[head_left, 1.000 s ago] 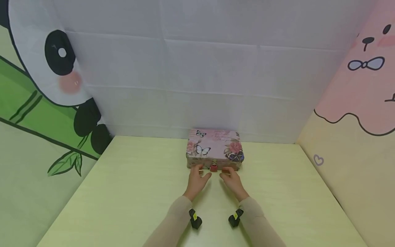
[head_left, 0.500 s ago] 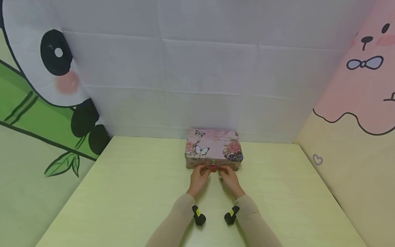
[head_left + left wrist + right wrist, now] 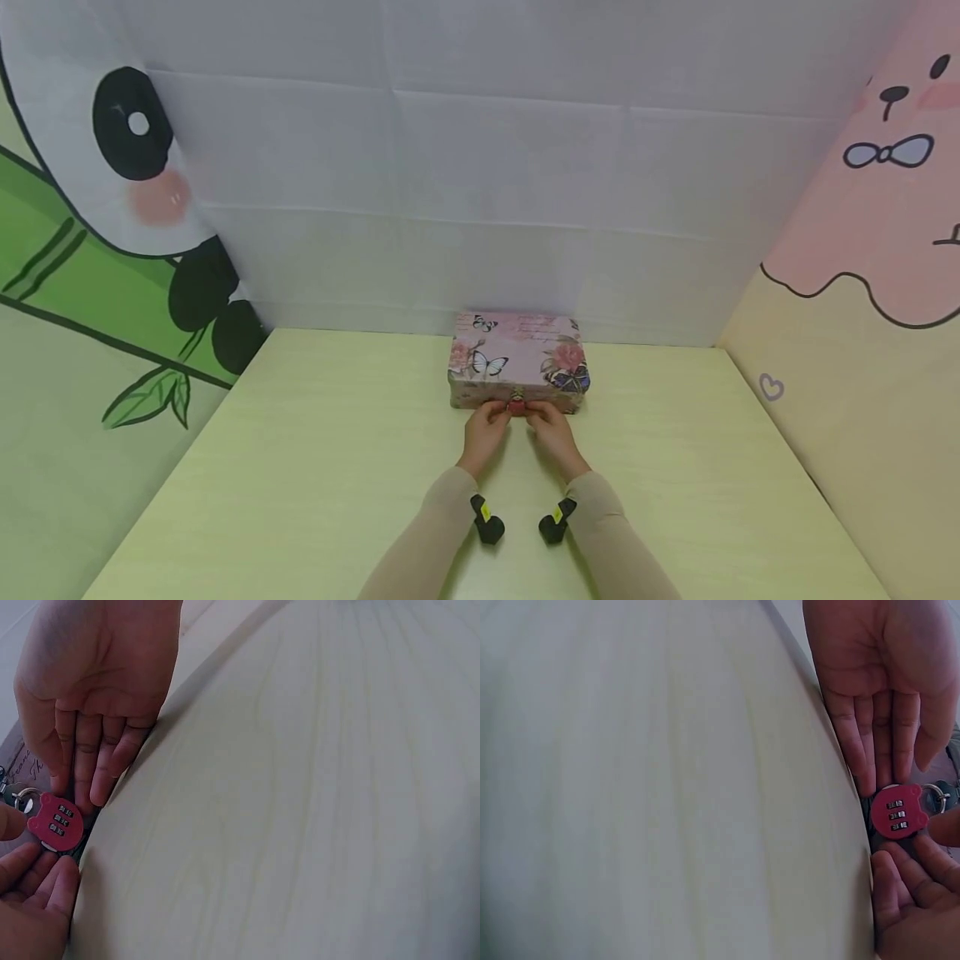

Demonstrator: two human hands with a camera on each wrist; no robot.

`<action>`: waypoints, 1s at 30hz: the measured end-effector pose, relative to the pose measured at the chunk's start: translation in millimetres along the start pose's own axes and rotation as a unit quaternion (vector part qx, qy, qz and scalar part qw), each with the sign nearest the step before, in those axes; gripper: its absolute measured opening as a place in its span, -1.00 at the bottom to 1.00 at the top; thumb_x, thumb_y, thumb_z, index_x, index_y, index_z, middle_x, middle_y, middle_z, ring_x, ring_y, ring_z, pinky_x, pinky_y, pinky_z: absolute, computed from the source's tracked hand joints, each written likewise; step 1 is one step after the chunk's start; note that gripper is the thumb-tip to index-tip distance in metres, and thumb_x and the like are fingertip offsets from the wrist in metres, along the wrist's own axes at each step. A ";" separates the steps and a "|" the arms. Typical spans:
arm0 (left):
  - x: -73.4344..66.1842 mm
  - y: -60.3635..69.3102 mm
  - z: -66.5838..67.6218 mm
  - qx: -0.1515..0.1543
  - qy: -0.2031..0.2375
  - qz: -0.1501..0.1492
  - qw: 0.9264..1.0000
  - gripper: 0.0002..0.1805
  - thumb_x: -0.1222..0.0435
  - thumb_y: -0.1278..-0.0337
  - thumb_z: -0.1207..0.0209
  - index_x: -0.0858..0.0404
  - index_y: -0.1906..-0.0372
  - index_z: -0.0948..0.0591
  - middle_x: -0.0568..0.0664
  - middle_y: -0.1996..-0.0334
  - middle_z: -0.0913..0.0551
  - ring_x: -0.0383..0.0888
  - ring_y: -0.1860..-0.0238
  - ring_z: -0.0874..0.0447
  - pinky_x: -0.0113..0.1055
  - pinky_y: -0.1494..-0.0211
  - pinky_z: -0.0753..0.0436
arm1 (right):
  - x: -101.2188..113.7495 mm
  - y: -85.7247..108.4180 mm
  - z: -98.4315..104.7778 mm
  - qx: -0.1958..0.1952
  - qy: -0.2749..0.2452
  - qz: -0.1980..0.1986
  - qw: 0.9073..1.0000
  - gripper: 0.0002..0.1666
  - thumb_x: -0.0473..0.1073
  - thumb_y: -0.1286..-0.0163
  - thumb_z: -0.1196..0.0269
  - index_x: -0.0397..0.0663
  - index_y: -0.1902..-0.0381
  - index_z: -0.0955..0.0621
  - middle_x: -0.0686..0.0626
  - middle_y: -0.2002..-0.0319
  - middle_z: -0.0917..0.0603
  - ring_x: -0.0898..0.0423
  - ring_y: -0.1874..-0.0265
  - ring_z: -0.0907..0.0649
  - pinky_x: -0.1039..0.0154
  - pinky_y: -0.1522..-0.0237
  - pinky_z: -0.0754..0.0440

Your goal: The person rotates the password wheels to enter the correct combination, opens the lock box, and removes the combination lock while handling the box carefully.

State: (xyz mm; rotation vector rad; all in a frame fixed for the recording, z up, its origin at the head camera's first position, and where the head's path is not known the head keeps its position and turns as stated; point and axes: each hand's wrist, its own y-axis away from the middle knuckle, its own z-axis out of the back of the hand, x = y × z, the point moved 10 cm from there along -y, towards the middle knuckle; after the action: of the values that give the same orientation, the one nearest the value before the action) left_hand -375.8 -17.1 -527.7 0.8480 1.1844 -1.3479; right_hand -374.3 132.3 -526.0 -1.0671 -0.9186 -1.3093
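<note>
A pink floral box (image 3: 517, 350) stands closed on the table, with a red padlock (image 3: 517, 407) hanging at its front clasp. My left hand (image 3: 483, 435) holds the padlock's left side with its fingertips, and my right hand (image 3: 553, 437) holds its right side. Three number dials of the padlock (image 3: 57, 821) face up in the left wrist view, its ring through the clasp. In the right wrist view, my right thumb lies at a corner of the padlock (image 3: 898, 814), with bent fingers beside it; the left fingers reach its opposite edge, nearly straight. Fingertips behind it are partly hidden.
The pale yellow table (image 3: 337, 467) reaches back to a white cloth wall (image 3: 510, 167) just behind the box. Side walls carry a panda print (image 3: 135, 125) on the left and a pink cartoon print (image 3: 885, 192) on the right.
Both hands have moved inward and closed in on the padlock from either side. The thumbs and fingers were spread apart before. The box has not visibly moved on the table.
</note>
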 end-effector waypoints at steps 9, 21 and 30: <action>-1.1 -0.2 -0.1 0.011 0.002 -0.017 1.000 -0.78 0.46 -0.22 -0.24 0.54 0.10 -0.64 0.31 0.14 -0.70 0.20 0.14 -0.71 -0.08 0.05 -0.72 | -0.2 -0.1 -1.4 0.002 0.009 0.000 1.000 -0.69 -0.39 -0.44 -0.09 -0.56 -0.03 -0.56 -0.40 0.03 -0.65 -0.04 0.17 -0.60 0.28 0.20 -0.56; 2.1 1.0 4.0 0.002 -0.017 -0.030 0.999 -0.79 0.46 -0.23 -0.24 0.53 0.10 -0.68 0.29 0.14 -0.71 0.17 0.14 -0.69 -0.04 0.04 -0.69 | -12.9 -0.7 -3.0 0.014 -0.020 -0.021 0.999 -0.67 -0.33 -0.43 -0.14 -0.53 -0.03 -0.58 -0.36 -0.01 -0.64 0.06 0.21 -0.59 0.26 0.20 -0.57; 1.9 0.3 4.4 0.000 -0.035 -0.033 0.999 -0.80 0.41 -0.25 -0.26 0.47 0.13 -0.72 0.23 0.19 -0.73 0.13 0.13 -0.66 -0.06 0.05 -0.65 | -10.5 -1.2 -4.6 0.027 0.000 -0.015 1.000 -0.64 -0.32 -0.46 -0.13 -0.52 -0.07 -0.60 -0.34 -0.07 -0.64 0.00 0.09 -0.60 0.26 0.13 -0.59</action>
State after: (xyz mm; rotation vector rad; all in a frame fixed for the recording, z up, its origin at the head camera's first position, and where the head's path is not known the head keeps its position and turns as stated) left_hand -375.1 -21.9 -528.4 0.7606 1.1669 -1.4207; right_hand -376.5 130.9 -537.2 -1.0156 -0.9681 -1.3014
